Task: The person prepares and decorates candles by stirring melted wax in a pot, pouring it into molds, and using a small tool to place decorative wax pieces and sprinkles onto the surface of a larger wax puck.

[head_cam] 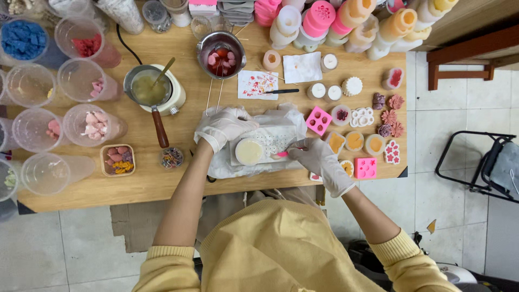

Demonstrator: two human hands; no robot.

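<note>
Both my hands wear white gloves. My left hand rests on the upper left edge of a white perforated tray that lies on crumpled white paper. A round cream wax candle sits on the tray's left end, just below that hand. My right hand pinches a thin pink tool whose tip points left toward the candle.
A small pot of yellowish melted wax with a wooden handle and a metal cup of red wax pieces stand behind. Clear cups of coloured wax line the left. Pink silicone moulds, small candles and wax flowers fill the right. A black chair frame stands on the floor.
</note>
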